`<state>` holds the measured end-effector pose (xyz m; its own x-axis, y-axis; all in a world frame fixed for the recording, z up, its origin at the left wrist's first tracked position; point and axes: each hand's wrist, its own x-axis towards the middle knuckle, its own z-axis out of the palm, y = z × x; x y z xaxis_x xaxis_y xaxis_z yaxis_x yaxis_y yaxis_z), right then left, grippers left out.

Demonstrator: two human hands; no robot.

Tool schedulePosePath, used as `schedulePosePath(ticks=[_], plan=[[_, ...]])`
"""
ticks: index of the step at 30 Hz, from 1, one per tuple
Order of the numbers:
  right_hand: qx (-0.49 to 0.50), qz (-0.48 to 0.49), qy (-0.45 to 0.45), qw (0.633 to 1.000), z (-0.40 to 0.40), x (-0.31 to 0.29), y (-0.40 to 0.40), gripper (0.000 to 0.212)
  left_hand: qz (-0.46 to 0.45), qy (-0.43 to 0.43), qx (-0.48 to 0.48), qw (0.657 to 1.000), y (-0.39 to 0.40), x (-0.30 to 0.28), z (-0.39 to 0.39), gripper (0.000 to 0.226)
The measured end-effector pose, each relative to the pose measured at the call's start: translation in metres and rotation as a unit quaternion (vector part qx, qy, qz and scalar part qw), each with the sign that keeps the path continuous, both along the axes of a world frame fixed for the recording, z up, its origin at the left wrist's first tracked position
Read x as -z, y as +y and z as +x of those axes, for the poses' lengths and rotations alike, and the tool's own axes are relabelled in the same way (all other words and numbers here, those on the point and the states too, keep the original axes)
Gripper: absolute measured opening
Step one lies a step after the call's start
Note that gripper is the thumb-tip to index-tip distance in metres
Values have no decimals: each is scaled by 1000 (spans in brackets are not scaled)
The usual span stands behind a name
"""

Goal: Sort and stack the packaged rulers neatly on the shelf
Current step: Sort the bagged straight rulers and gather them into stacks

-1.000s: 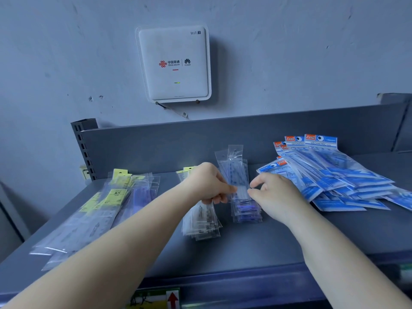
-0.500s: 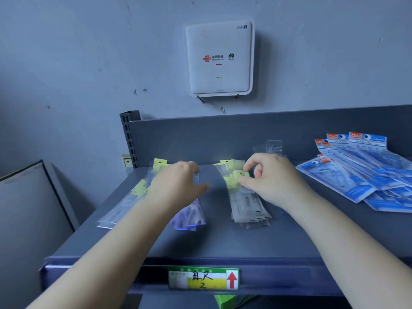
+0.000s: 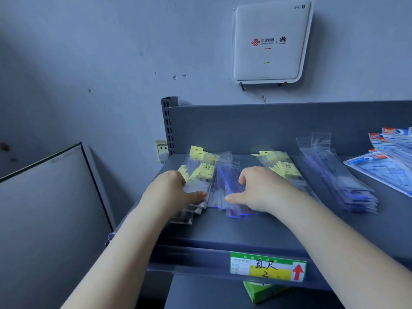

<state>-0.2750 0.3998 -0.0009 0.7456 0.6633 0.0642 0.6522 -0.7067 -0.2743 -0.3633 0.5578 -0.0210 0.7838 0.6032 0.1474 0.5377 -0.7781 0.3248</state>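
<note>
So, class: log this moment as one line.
left hand: on yellow-label rulers | right hand: on blue rulers | stacks: untidy

Blue-grey plaster wall (image 3: 89, 52) with small marks, carrying a white router (image 3: 270, 41) with 1 green light. Grey metal shelf (image 3: 245, 233) with slotted upright (image 3: 168, 126); socket (image 3: 161, 149) behind; framed panel (image 3: 49, 208) leaning at left.

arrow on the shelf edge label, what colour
Red, pointing up, clearest in the head view.

A white router (image 3: 270, 41) hangs on the wall above a leaning grey board (image 3: 49, 208).
</note>
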Motion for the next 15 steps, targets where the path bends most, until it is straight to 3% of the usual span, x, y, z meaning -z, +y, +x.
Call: schedulePosePath(ticks=[3,6,15], plan=[[20,-41,11,999,-4,-1,5,37,-46,-31,1,998,10,0,-2,38],[44,-48,26,998,-4,-4,6,50,-61,-59,8,996,19,-1,-3,30],[60,-63,63,994,2,-8,11,49,-35,-35,11,999,18,3,4,49]])
